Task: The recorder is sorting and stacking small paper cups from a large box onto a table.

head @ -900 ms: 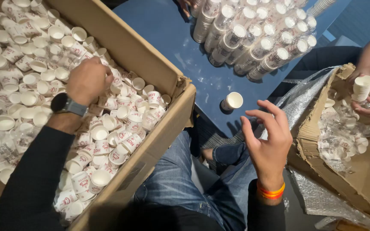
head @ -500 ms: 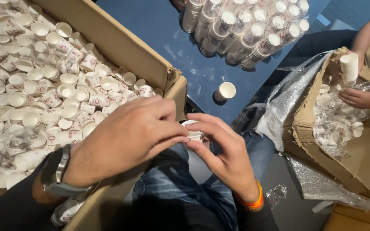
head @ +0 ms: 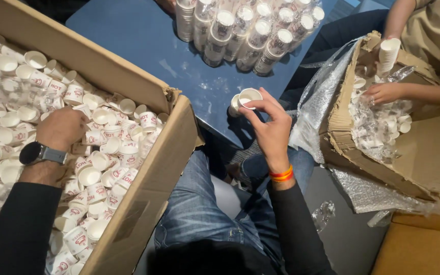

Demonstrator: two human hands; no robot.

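We are pinching a paper cup in our right hand at centre frame; our left hand is reaching, loosely curled, into the cardboard box of cups at left

matt cardboard box, paper cups, glossy table

A dark blue glossy tabletop fills the upper middle. At its far edge lie tall stacks of small white paper cups sleeved in clear plastic, bundled side by side and pointing toward the table's centre. To the right, a second torn brown cardboard box sits tilted, lined with crumpled clear plastic sheeting that spills over its near wall and underneath it. Another person's forearm and hand reach into that box, and beside it stands a short stack of white cups. A tan cushion shows at lower right.
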